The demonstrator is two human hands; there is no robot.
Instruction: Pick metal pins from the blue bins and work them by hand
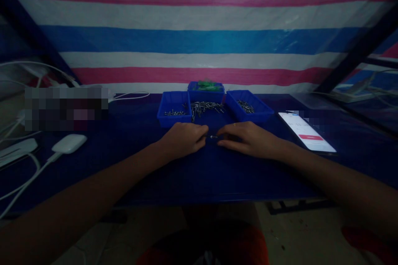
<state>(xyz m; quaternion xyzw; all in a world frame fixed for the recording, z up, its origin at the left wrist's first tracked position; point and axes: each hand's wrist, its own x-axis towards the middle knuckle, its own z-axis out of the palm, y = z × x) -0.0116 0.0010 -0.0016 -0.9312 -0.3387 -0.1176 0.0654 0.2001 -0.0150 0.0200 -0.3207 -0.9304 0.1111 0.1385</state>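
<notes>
Both my hands rest on a blue table (205, 174), meeting over a small metal screw (213, 137). My left hand (183, 138) is curled, its fingertips pinched on the screw's left end. My right hand (248, 138) lies beside it with fingers closed on the screw's right end. Just beyond them a heap of loose screws (205, 107) lies on the table between blue trays. The left blue tray (174, 109) holds a few screws, the right blue tray (248, 107) holds several more, and the back blue tray (205, 87) holds green pieces.
A lit phone (306, 132) lies at the right. White cables and a white charger (68, 144) lie at the left. A striped pink, white and blue tarp (199, 29) hangs behind the table. The table's front edge runs below my wrists.
</notes>
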